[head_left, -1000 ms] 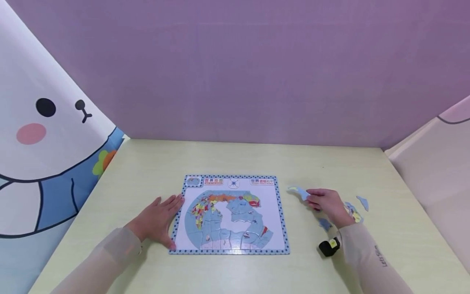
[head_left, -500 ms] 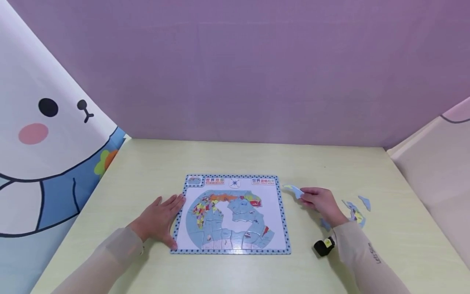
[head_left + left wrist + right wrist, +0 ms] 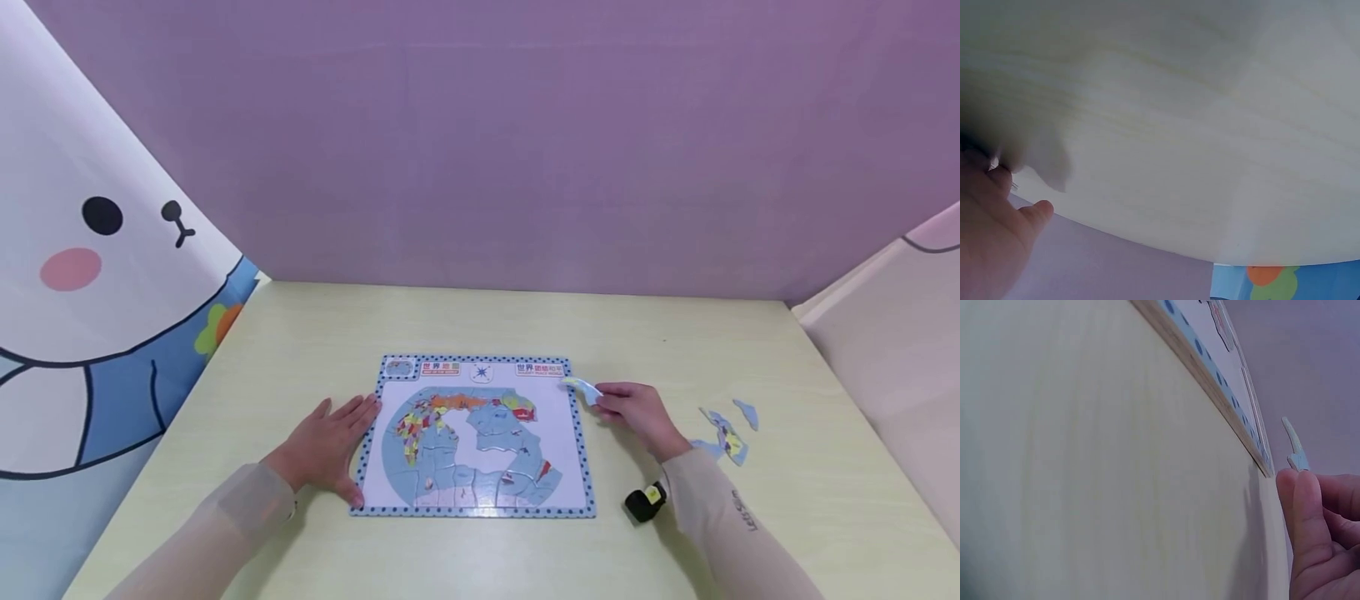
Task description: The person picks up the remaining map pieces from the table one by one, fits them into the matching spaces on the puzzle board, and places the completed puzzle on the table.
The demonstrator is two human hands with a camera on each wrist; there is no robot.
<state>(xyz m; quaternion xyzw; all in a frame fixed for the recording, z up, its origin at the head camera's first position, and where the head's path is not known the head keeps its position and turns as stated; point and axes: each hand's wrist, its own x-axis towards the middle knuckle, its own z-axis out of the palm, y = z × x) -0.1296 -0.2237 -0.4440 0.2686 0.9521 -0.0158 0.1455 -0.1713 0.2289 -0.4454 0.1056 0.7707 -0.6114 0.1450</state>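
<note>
A world-map puzzle board with a dotted blue border lies flat on the table, partly filled with pieces around a white gap. My left hand rests with extended fingers along the board's left edge. At the board's upper right edge, my right hand pinches a pale blue puzzle piece between thumb and fingers; its far end overlaps the border. In the right wrist view the same piece sticks up from the fingertips, raised off the table. The left wrist view catches only part of the left hand.
Several loose puzzle pieces lie on the table right of the right hand, one partly hidden by the sleeve. The black wrist camera is by the right cuff. A purple backdrop rises behind the table.
My right hand has moved left with the pinched puzzle piece, from beside the board to over its right border. The left hand stays at the board's left edge.
</note>
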